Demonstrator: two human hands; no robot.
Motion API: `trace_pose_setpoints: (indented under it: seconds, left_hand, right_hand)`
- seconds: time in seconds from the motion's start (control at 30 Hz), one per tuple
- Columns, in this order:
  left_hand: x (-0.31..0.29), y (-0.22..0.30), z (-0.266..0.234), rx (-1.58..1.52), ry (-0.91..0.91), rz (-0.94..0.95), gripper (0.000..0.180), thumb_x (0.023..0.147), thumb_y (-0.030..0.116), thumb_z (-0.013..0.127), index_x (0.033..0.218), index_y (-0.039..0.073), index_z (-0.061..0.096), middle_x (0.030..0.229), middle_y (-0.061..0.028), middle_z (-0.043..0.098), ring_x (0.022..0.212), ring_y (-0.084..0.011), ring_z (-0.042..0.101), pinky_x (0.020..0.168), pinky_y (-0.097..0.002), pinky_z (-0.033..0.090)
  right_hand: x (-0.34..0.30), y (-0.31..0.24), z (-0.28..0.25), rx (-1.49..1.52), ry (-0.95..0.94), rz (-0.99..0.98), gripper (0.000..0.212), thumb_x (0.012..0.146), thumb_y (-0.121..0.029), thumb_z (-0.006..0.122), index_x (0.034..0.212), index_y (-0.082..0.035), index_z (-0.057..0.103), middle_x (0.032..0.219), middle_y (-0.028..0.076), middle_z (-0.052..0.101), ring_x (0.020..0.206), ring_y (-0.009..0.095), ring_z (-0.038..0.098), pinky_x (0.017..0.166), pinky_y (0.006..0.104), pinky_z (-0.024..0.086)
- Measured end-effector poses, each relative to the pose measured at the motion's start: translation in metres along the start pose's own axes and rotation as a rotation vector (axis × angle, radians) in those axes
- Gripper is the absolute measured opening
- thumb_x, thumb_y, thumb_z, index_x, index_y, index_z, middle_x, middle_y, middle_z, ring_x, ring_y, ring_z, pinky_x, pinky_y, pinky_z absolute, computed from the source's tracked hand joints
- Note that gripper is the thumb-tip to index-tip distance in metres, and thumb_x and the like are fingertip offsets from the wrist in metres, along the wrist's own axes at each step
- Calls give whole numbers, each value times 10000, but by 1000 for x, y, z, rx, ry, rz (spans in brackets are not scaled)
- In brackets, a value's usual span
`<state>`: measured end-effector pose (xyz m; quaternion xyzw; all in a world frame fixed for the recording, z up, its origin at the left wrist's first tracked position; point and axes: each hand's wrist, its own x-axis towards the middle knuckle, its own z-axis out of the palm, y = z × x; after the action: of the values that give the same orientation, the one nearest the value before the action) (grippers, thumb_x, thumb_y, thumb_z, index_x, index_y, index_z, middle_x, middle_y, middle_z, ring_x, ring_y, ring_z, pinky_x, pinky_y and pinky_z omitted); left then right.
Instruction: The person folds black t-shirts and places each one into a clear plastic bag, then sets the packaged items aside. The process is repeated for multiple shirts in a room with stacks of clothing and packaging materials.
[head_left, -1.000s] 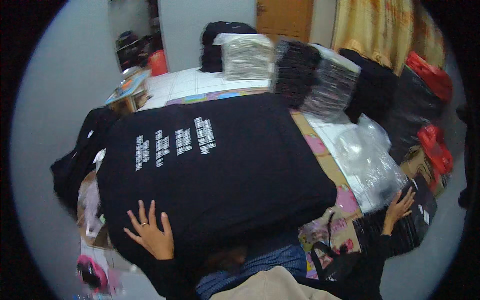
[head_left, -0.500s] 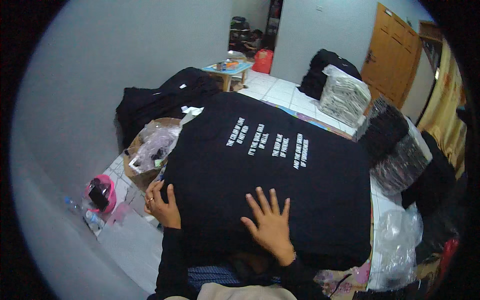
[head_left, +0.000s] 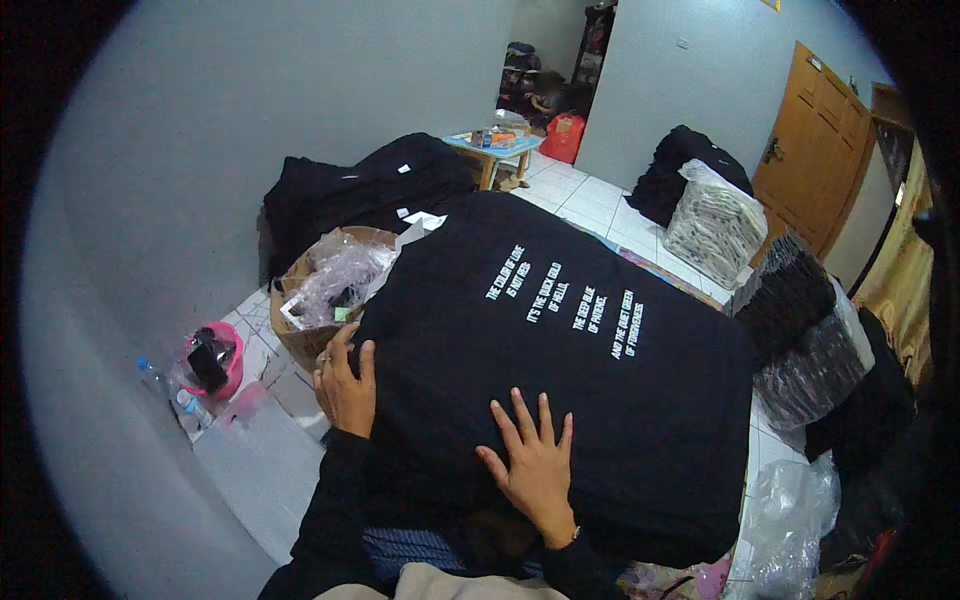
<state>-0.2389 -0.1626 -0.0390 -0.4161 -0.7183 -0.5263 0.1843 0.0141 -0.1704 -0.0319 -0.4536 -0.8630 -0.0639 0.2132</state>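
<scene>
A black T-shirt (head_left: 455,345) with white printed lines of text lies spread out in front of me, its back end near a cardboard box. My right hand (head_left: 535,465) rests flat on the shirt's near part, fingers spread. At the shirt's left edge is my left hand (head_left: 347,390), with a ring on one finger. Its thumb lies on the cloth, apart from the other fingers, which bend slightly at the edge by the box. I see nothing held in either hand. What supports the shirt is mostly hidden under it.
The cardboard box (head_left: 290,330) holds clear plastic wrap. A pink basket (head_left: 232,360) and bottles stand at the left. Black garments (head_left: 370,185) are heaped behind. Bagged stacks of clothes (head_left: 712,215) and loose plastic bags (head_left: 795,505) sit at the right. A low table (head_left: 490,150) stands farther back.
My left hand has slid a little forward along the shirt's left edge. The right hand stays flat on the cloth, slightly nearer to me. The whole view has shifted.
</scene>
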Motion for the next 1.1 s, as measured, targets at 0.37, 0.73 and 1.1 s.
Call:
trace_pose_setpoints:
  seconds: [0.37,0.73,1.1]
  left_hand:
    - [24,14,7,252,60,296,187,850,252,657,1016,166,654,970,0,585,913,-228,558,773,-385,376]
    - [35,31,-2,-223,-118,137,212,901,158,610,1046,4,619,974,-167,646,886,-320,627,771,-396,473]
    - [-11,-8,-92,-583,-1148,-377,678,888,457,609,1300,-61,464,1201,-142,595,1111,-253,563,965,-365,425]
  right_hand:
    - [-2,2,2,-6,37,-5,598,883,-543,513,1391,-234,446,1475,65,367,1357,368,319,1057,636,216]
    - [-3,2,4,9,34,13,603,876,-553,515,1392,-248,442,1471,49,372,1368,348,300,1076,626,198]
    - [-9,5,-2,69,32,-12,675,848,-613,510,1406,-247,415,1487,44,349,1369,348,300,1067,628,218]
